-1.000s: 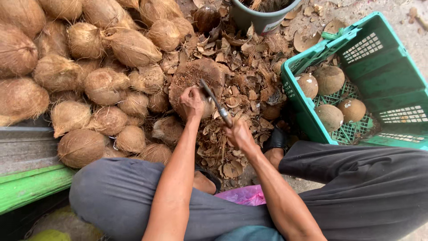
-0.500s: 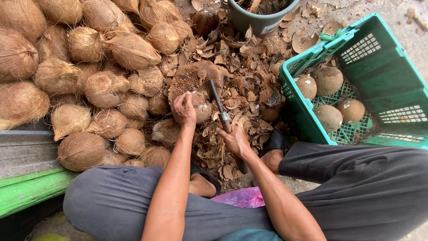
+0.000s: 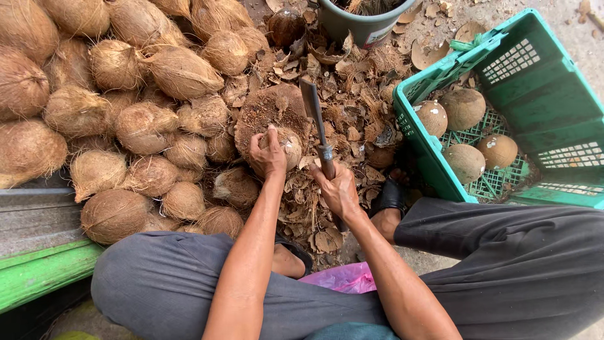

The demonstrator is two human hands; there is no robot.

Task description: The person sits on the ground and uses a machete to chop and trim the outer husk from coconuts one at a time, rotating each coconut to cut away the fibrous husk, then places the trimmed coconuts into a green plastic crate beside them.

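Ground (image 3: pixel 569 25): coconuts (image 3: pixel 145 126), husk scraps (image 3: pixel 352 113), green crate (image 3: pixel 541 94).

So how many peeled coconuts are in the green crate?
4 in the green crate: one at the left wall, one behind it, one in front, one to the right. The near wall may hide more.

Outdoor coconut-husking yard: piled coconuts (image 3: pixel 126 107), green crate (image 3: pixel 535 82).

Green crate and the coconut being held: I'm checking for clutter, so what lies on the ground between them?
In the head view, the right hand with its knife and a litter of husk scraps lie between the coconut and the green crate.
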